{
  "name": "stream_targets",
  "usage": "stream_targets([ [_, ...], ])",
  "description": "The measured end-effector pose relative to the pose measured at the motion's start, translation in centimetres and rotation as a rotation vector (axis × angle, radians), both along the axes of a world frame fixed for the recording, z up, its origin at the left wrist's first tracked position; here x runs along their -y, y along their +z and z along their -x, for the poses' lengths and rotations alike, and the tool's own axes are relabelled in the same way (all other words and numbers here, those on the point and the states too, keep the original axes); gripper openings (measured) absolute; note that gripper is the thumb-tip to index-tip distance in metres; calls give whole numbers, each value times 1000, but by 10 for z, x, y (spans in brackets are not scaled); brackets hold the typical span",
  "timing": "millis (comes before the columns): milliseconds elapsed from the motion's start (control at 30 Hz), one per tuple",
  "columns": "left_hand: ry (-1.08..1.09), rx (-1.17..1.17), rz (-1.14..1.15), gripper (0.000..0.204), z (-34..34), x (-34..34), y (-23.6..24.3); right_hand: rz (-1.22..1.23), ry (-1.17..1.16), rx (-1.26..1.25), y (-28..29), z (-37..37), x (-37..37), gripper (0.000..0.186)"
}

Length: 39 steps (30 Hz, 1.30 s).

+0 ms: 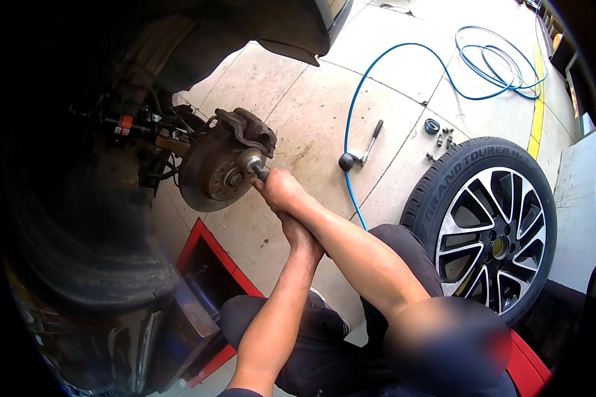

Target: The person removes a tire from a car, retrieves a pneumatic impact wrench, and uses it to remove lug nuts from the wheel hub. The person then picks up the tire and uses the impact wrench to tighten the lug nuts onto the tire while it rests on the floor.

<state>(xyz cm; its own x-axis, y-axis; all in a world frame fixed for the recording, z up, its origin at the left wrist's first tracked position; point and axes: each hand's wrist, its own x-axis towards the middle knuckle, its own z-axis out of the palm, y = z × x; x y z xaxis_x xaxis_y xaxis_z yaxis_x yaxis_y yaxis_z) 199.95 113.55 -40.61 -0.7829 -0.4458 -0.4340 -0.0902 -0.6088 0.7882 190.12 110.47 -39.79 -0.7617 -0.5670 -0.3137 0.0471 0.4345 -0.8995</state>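
A rusty brake disc (pixel 208 173) with its caliper (pixel 248 129) hangs bare on the car's hub at centre left. A socket (pixel 250 159) sits on the hub's centre, and a dark wrench handle (pixel 261 174) runs from it down to the right. My right hand (pixel 281 192) is shut around that handle just behind the socket. My left hand (pixel 301 235) lies right below it, fingers closed, in line with the handle and partly hidden under my right forearm.
A removed wheel (pixel 490 225) with a black tyre and alloy rim lies at the right. On the tiled floor are a blue air hose (pixel 351 132), a ratchet tool (pixel 363 152) and several bolts (pixel 444 139). A red lift frame (pixel 202 238) sits below the disc.
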Motion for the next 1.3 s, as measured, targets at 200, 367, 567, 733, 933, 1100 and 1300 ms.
stream_targets([
  [200,25,99,97,37,-3,-2,5,29,-1,6,2,-1,1,55],
  [367,43,66,-16,47,-7,10,-12,28,-8,24,5,-2,1,56],
  [567,62,98,74,59,-10,8,-16,53,22,31,8,-2,-3,55],
  [733,50,0,-20,40,-14,12,-13,136,12,-15,9,-5,0,55],
  [933,55,90,101,40,-11,2,2,122,-4,0,11,-7,-2,55],
  [1100,60,180,154,43,-10,-2,13,136,41,61,20,-6,-12,57],
  [1300,81,96,102,45,-15,17,-23,108,-7,-7,9,-10,2,57],
])
